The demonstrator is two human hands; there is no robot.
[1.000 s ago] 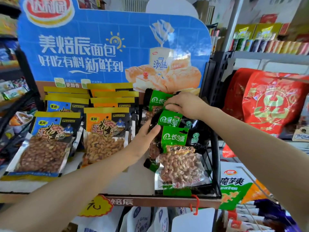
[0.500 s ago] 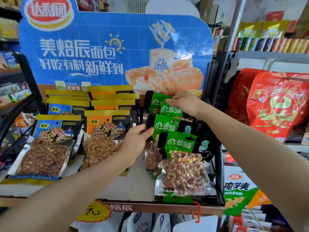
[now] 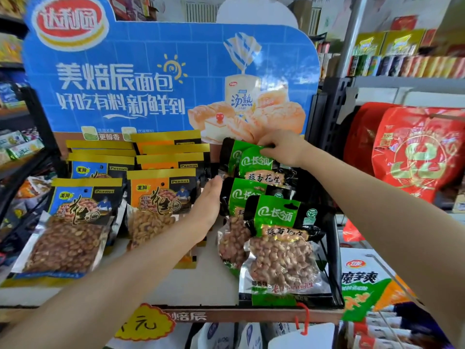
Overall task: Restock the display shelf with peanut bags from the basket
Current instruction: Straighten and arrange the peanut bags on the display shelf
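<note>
**Peanut bags lined up at the shelf's right edge, both hands in**

Peanut bags with green headers (image 3: 274, 215) run in a column along the right edge of the display shelf (image 3: 201, 290), overlapping from the back edge down to the front right corner, where the nearest one lies flat with its clear window full of nuts.

Both arms reach in from the bottom corners of the view. The left forearm rises diagonally across the shelf's front edge, and the left hand (image 3: 210, 200) stands flat and straight, palm toward the green column. The right arm comes in from the lower right, angled up toward the back right corner, the wrist bent down over the rearmost bags.

The shelf is a pale cardboard tray with a brown front lip and a yellow price tag (image 3: 144, 323) stuck to that lip. Blue peanut packs (image 3: 75, 215) fill its left side, orange peanut packs (image 3: 161, 197) the middle. A blue bread advertisement board (image 3: 151, 79) stands along the back edge. Red gift bags (image 3: 417, 152) hang on the neighbouring rack to the right.

Left fingers are extended and together, their tips against the left edge of the second green bag. The right hand (image 3: 283, 147) has its fingers curled, pinching the top edge of the rear green bag (image 3: 256, 161) near the back right corner.
</note>
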